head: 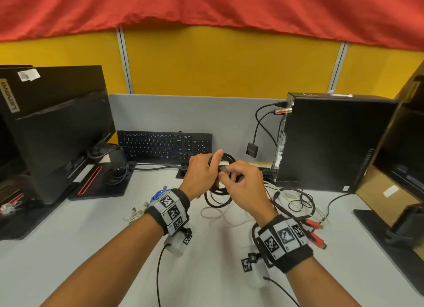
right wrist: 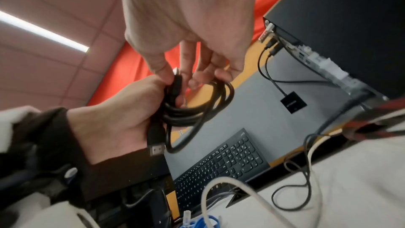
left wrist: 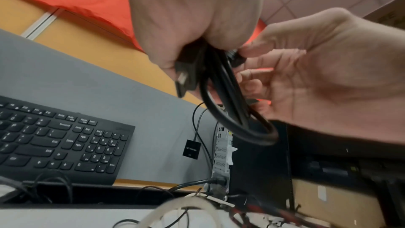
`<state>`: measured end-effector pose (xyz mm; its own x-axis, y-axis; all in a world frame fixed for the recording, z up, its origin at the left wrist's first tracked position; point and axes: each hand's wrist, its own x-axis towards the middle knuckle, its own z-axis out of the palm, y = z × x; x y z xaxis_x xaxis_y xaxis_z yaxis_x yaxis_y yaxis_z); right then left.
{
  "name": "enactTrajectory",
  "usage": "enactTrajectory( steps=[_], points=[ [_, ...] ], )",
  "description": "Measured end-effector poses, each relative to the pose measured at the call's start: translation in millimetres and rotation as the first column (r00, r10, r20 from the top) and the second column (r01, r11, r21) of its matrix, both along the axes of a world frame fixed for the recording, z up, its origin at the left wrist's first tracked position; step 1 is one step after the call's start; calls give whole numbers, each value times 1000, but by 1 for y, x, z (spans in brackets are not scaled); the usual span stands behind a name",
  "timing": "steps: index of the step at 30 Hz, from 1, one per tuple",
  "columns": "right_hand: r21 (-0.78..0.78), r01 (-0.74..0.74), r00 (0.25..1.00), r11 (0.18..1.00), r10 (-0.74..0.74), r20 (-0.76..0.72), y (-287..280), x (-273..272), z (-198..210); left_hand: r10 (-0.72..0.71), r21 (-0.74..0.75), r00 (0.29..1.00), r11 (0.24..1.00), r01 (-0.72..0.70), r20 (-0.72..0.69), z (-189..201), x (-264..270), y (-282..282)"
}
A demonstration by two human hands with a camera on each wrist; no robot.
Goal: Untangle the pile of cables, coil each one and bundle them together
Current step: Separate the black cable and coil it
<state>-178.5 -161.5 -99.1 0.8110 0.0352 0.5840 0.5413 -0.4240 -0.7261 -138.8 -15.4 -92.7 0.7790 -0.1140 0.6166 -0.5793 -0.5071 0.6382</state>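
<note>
A black cable [head: 218, 197] is wound into loops and held above the middle of the desk [head: 91, 237]. My left hand [head: 212, 164] grips the bundle of loops [left wrist: 228, 110], and one plug [left wrist: 183, 79] sticks out below its fingers. My right hand [head: 226, 172] pinches the cable's other plug end [right wrist: 177, 79] between thumb and forefinger, right against the left hand [right wrist: 122, 119]. Loose on the desk lie a white cable [head: 220, 216], a red-and-black braided cable with red plugs [head: 314, 226] and thin black leads [head: 302, 198]. Blue and white cables [head: 158, 195] lie beside my left wrist.
A black keyboard [head: 165, 146] leans at the back against the grey divider. A black computer tower [head: 332, 141] stands at the right with leads and a small hanging adapter [head: 252, 149]. A monitor [head: 57, 127] stands at the left, a second monitor base [head: 390, 233] at the right.
</note>
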Motion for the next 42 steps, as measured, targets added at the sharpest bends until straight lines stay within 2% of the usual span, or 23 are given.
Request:
enactTrajectory(
  steps=[2,4,6,12,16,18,21,23,26,28,34,39,42],
  points=[
    [216,-46,998,975,56,-40,-2,1,0,-32,16,995,999,33,-98,-1,-1,3],
    [355,-93,990,930,124,-66,-7,2,2,-58,32,978,997,66,-198,-2,-3,8],
    [406,-113,985,907,156,-74,-8,3,5,-98,47,967,993,112,-234,-3,-6,13],
    [496,-106,988,862,149,-48,-5,9,11,-225,31,948,971,238,-225,10,-15,17],
    [514,-33,988,857,106,-114,-4,18,11,-262,26,942,962,273,-209,12,-19,15],
    [450,-6,992,893,62,-109,0,20,10,-271,27,943,959,281,-193,12,-19,15],
    [181,-19,997,983,32,-70,5,21,8,-257,-64,959,966,250,-123,9,-19,16],
    [102,-103,981,989,118,-155,2,21,10,-256,-118,958,963,242,-128,10,-19,17],
    [1,-206,952,978,201,-230,-8,23,11,-196,-135,951,977,167,-238,7,-13,27],
    [-12,-190,955,982,182,-234,-9,23,6,-182,-149,931,979,141,-317,2,-13,37],
    [51,-19,983,999,28,-181,9,30,-17,-153,-154,868,984,90,-472,-17,-16,54],
    [76,10,983,997,4,-182,12,35,-29,-183,-134,865,982,135,-467,-19,-21,67],
    [100,-2,991,995,16,-134,14,34,-31,-204,-188,873,973,132,-444,-21,-20,67]
  ],
)
